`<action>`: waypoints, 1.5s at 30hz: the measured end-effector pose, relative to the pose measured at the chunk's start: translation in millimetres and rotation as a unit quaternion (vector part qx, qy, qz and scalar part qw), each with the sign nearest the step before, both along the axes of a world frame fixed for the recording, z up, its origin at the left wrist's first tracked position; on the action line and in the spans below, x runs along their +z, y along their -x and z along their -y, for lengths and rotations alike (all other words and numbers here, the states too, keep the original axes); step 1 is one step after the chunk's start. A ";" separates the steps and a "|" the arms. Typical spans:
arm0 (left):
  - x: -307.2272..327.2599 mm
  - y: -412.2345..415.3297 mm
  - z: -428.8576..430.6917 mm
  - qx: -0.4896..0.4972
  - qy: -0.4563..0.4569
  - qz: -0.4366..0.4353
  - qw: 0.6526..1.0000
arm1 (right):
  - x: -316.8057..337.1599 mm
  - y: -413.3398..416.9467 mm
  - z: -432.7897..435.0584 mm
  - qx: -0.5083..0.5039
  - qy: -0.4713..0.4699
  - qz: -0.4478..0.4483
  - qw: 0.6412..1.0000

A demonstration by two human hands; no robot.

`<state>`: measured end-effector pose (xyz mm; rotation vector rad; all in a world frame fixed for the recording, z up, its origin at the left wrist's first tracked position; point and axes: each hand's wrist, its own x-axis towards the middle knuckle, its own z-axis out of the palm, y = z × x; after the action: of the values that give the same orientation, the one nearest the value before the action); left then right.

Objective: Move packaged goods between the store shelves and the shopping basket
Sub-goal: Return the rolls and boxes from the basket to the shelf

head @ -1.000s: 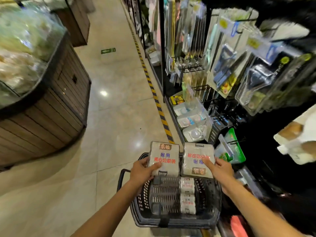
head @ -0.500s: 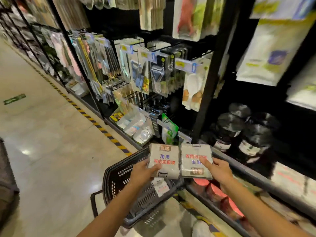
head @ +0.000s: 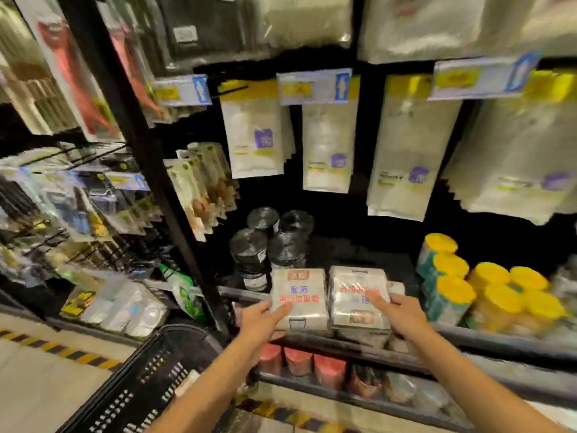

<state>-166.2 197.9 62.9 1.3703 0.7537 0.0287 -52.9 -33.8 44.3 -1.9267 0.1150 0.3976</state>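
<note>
Standing in front of the person, the store shelves (head: pixel 499 339) fill most of the view. Big clear hanging bags (head: pixel 406 151) are up high on hooks, well above the hands, so they are not in the way. The black shopping basket (head: pixel 150 379) is low on the left, right beside the shelves, so it is easy to reach.

On the middle shelf, black rolls (head: pixel 249 248) stand on the left and yellow-topped rolls (head: pixel 452 292) on the right. There is a dark open gap between them, and it looks like the spot for the two packs.

The left pack (head: pixel 299 295) and the right pack (head: pixel 359 295) are side by side and touching, just over the shelf's front rail. The left hand (head: pixel 262 323) has its grip clamped on the left pack, thumb on top. The right hand (head: pixel 402 317) has its grip clamped on the right pack the same way. Each pack is held by its near edge, so the far edge is free to go in first.

The rail sticks up like a lip, so the packs likely need to go over it. The black rolls are close to the left pack's far corner and could get bumped.
</note>
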 end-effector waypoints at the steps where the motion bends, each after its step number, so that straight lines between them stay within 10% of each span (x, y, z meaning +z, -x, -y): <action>1: 2.3 -12.4 13.4 -0.011 -0.002 0.003 1.000 | 7.8 -4.6 14.7 -0.014 -0.009 0.006 1.000; 23: -129.3 -292.8 29.8 -0.059 -0.092 -0.043 0.993 | -93.5 -195.9 13.4 -0.133 0.154 0.103 0.974; 38: -187.5 -310.2 27.1 -0.144 -0.149 -0.065 0.976 | -159.4 -249.5 8.7 -0.136 0.173 -0.003 0.975; 45: -187.5 -308.5 34.2 -0.153 -0.331 -0.108 0.925 | -153.2 -234.2 -9.6 -0.112 0.327 0.065 0.936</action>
<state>142.2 163.7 -124.6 2.1567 0.7322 -0.1272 181.2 -24.2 -108.9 -2.5547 0.4192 0.0703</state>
